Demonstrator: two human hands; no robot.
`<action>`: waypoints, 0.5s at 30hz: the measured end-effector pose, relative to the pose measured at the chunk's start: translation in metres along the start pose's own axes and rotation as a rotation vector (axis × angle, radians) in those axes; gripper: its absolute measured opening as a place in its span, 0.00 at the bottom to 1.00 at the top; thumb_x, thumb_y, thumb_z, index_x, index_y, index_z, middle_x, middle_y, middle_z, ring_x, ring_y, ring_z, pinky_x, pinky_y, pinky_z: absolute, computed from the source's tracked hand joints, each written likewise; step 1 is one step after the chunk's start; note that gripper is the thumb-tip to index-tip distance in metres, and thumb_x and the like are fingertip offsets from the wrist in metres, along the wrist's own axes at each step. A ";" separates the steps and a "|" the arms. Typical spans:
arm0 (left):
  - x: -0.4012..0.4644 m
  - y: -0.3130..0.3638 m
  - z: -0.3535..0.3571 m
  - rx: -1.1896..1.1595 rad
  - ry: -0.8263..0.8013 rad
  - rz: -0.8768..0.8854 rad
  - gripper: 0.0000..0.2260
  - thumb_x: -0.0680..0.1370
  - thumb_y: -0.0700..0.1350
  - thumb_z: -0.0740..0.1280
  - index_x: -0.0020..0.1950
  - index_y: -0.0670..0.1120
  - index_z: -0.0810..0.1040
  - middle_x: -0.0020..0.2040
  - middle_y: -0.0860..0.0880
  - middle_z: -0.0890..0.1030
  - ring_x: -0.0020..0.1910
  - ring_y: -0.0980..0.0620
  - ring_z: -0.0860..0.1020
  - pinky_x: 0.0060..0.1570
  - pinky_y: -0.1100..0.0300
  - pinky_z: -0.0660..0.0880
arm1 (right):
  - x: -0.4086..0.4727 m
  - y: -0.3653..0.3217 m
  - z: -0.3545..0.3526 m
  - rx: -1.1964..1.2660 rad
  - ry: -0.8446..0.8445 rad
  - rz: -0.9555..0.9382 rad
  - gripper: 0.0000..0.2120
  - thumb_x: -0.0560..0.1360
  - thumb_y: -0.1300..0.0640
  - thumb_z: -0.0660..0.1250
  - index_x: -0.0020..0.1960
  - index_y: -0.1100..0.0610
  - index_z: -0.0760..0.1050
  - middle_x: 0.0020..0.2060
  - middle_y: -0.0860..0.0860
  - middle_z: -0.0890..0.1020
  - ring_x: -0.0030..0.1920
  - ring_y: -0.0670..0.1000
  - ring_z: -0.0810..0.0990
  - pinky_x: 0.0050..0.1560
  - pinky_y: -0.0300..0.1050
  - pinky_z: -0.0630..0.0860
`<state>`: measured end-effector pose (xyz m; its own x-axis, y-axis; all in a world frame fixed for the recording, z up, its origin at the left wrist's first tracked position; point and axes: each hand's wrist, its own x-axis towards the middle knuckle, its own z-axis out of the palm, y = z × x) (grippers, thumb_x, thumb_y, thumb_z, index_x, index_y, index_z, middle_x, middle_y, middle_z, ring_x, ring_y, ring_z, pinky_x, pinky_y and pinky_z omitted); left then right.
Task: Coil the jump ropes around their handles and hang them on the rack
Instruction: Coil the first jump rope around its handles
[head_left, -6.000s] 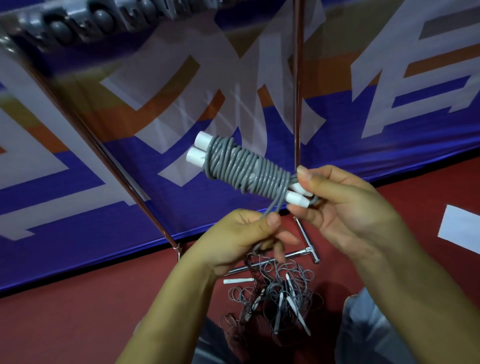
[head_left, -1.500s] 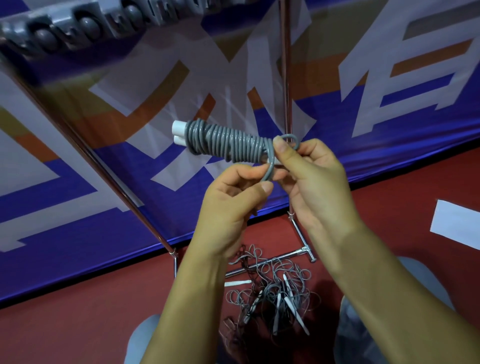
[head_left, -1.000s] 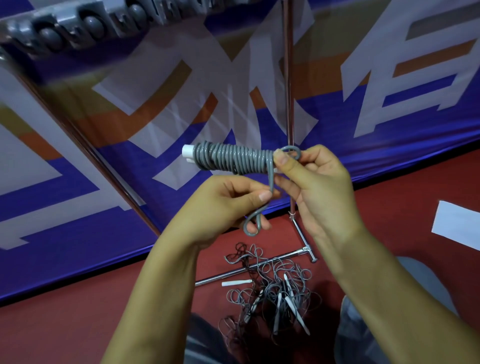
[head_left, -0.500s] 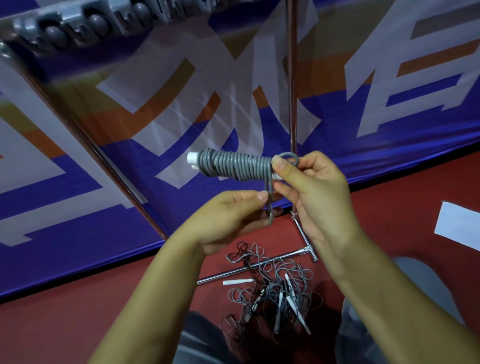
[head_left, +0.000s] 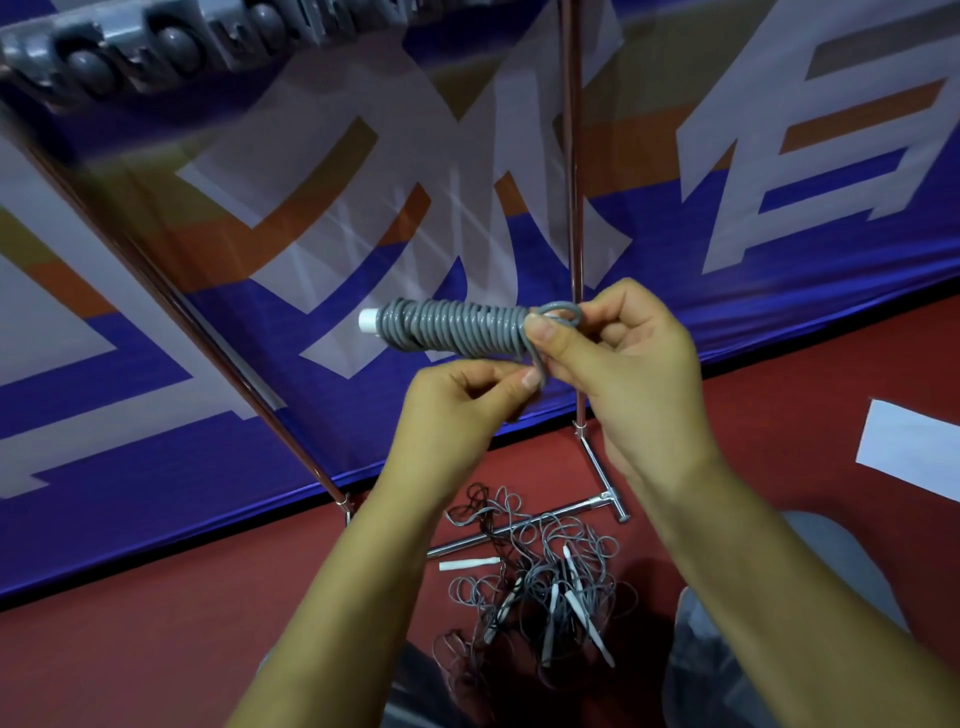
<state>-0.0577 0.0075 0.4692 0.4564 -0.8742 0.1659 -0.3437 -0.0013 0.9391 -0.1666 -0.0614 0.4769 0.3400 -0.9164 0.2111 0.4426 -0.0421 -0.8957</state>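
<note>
The right hand (head_left: 631, 374) grips one end of a coiled jump rope (head_left: 457, 332), thumb pressed on the last turn where a small loop (head_left: 562, 312) of cord stands out above the fingers. The rope is wound in tight grey turns around its handles; a white handle end (head_left: 368, 319) shows at the far left. The bundle is held roughly level in the air, in front of the upright pole of the rack (head_left: 574, 208). The left hand (head_left: 462, 415) sits just below, thumb and forefinger pinching the loose cord tail that drops from the coil. On the red floor (head_left: 156, 623) beneath the forearms lies a tangled pile of ropes (head_left: 540, 582) — grey cord, white handles — touching the rack's foot bar. A blue banner (head_left: 208, 415) hangs behind.
</note>
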 end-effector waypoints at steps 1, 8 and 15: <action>0.001 0.001 -0.001 -0.008 -0.001 0.009 0.05 0.74 0.41 0.71 0.38 0.47 0.83 0.32 0.51 0.82 0.34 0.60 0.77 0.39 0.67 0.74 | 0.000 0.000 0.000 -0.013 -0.012 -0.019 0.13 0.68 0.66 0.74 0.35 0.56 0.71 0.34 0.52 0.82 0.39 0.52 0.82 0.43 0.48 0.82; 0.001 -0.008 0.006 -0.258 0.016 -0.087 0.09 0.70 0.35 0.72 0.36 0.44 0.73 0.33 0.53 0.77 0.36 0.57 0.74 0.42 0.64 0.74 | -0.001 0.002 0.001 0.140 -0.010 0.091 0.11 0.64 0.60 0.74 0.35 0.57 0.71 0.32 0.53 0.81 0.37 0.52 0.81 0.44 0.51 0.80; -0.007 -0.007 0.012 -0.406 0.007 -0.080 0.15 0.68 0.41 0.72 0.39 0.48 0.65 0.31 0.49 0.65 0.31 0.55 0.63 0.35 0.63 0.65 | 0.007 -0.016 -0.003 0.395 -0.024 0.253 0.09 0.63 0.59 0.71 0.37 0.58 0.70 0.34 0.53 0.82 0.37 0.49 0.83 0.37 0.38 0.79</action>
<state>-0.0677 0.0077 0.4579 0.4749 -0.8756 0.0885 0.0437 0.1239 0.9913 -0.1738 -0.0684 0.4920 0.4948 -0.8688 0.0187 0.6239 0.3402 -0.7036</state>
